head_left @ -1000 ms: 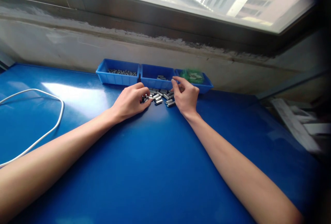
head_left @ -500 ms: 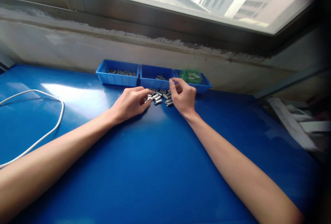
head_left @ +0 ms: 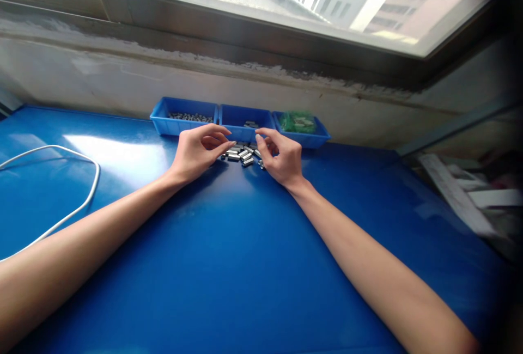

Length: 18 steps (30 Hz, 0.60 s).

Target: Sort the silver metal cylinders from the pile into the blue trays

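Note:
Several small silvery metal pieces (head_left: 246, 159), short and block-like, lie in a loose pile on the blue table between my hands. At the pile's left edge is my left hand (head_left: 200, 150), its thumb and fingers apart with nothing seen between them; the thumb tip is over the nearest pieces. My right hand (head_left: 281, 155) is on the pile's right side, fingers curled and the thumb tip close to the index fingertip. Whatever that pinch holds, if anything, is too small to make out. The right hand partly covers the pieces beside it.
Behind the pile stand three joined blue bins: the left bin (head_left: 163, 125) contains many small grey parts, the middle bin (head_left: 232, 117) a few metal pieces, the right bin (head_left: 318, 139) a green bag (head_left: 300, 122). A white cable (head_left: 96, 179) curves across the table's left. Wall and window rise behind.
My left hand has moved slightly left and up, its fingers parting from the pieces. My right hand has shifted a little left and down. Some pieces in the pile lie differently.

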Available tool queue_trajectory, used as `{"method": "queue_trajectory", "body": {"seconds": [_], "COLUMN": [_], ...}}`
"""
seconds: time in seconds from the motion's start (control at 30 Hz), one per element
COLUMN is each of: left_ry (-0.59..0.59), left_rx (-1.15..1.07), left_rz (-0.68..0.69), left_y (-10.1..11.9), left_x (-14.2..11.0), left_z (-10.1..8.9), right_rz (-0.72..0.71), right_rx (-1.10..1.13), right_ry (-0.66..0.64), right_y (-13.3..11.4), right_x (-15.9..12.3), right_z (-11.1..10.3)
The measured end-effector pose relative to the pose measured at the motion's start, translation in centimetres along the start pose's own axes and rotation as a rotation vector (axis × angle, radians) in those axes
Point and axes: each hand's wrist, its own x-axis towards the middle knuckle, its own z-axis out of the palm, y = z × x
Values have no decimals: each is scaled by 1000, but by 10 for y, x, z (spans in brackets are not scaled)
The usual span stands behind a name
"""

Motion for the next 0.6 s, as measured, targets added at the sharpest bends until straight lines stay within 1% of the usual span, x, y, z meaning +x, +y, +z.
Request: {"method": "queue_trajectory", "body": {"seconds": [0.13, 0.23, 0.37, 0.47, 0.6], "left_ry": [-20, -44, -81, -97, -112], "left_rx": [-6, -12, -18, 4, 38], "left_rz": [19, 43, 128, 193, 239], "left_y": [2, 3, 2, 0, -1], "left_x": [0, -1, -1, -2, -3], "left_z": [0, 0, 0, 1, 0], "right_rz": [-74, -168, -298, -319, -306], "right_rx": [0, -12, -24, -31, -23], "right_ry": [-34, -99, -174, -188, -192], "right_y": [0, -1, -4, -3, -1], "right_x": [-1, -2, -2, -3, -3], "right_z": [0, -2, -4, -3, -1]}}
